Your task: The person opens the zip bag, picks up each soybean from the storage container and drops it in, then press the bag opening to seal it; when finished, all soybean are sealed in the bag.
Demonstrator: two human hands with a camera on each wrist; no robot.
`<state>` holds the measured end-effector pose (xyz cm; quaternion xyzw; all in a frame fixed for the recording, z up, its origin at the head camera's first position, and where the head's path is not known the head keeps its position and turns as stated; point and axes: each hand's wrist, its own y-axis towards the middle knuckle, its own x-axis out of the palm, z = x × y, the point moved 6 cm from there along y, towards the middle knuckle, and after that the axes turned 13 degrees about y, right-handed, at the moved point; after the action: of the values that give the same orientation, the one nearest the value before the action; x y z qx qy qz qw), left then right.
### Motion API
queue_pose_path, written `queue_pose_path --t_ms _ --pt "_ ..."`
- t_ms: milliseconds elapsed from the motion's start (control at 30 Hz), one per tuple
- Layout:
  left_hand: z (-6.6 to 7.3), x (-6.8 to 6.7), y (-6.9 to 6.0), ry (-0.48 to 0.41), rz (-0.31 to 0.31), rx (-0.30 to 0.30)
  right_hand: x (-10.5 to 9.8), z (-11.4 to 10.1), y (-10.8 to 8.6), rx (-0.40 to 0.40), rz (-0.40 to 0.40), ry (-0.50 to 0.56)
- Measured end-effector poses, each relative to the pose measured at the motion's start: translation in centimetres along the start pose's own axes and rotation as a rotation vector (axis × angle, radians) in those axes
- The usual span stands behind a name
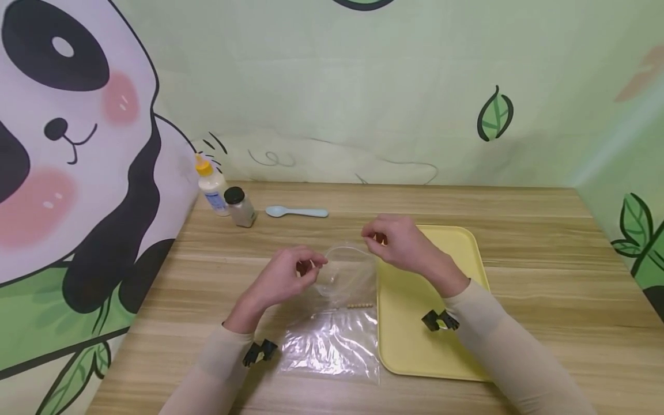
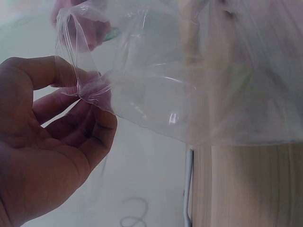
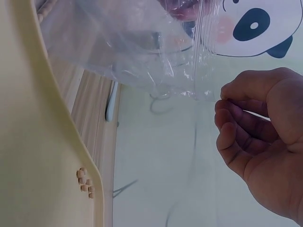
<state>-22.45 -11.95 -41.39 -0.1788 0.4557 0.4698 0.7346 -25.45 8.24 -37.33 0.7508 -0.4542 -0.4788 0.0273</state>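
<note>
A clear plastic bag (image 1: 332, 346) lies partly flat on the table, its mouth end lifted. My left hand (image 1: 285, 276) pinches the bag's upper left edge between thumb and fingers, and the film bunches there in the left wrist view. A row of small wooden beads (image 1: 359, 306) shows at the bag's right side. My right hand (image 1: 402, 245) hovers by the bag's upper right corner, thumb and curled fingertips close together. In the right wrist view the visible film (image 3: 189, 75) stops just short of these fingertips; whether they pinch any is unclear.
Right of the bag lies a yellow tray (image 1: 410, 323), with several more beads (image 3: 85, 182) near its edge. Behind are a light blue spoon (image 1: 298, 212), a black-capped jar (image 1: 240, 208) and a yellow-tipped glue bottle (image 1: 211, 185). A printed cloth wall (image 1: 311, 104) borders the table.
</note>
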Motion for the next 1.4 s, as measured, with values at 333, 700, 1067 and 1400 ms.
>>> queue_pose_path --t_ms 333,700,1067,1400 --pt "0.1 0.1 0.2 0.012 0.008 0.017 1.0 -0.8 0.1 -0.043 -0.018 0.047" --pt "0.0 0.1 0.0 -0.007 -0.005 0.014 2.6 -1.4 0.0 -0.006 -0.117 0.081" --pt "0.1 0.1 0.0 -0.001 -0.001 0.017 3.6 -1.3 -0.1 -0.004 -0.151 0.062" --pt "0.2 0.1 0.0 0.012 0.009 0.028 3.9 -1.1 -0.2 0.026 -0.192 0.062"
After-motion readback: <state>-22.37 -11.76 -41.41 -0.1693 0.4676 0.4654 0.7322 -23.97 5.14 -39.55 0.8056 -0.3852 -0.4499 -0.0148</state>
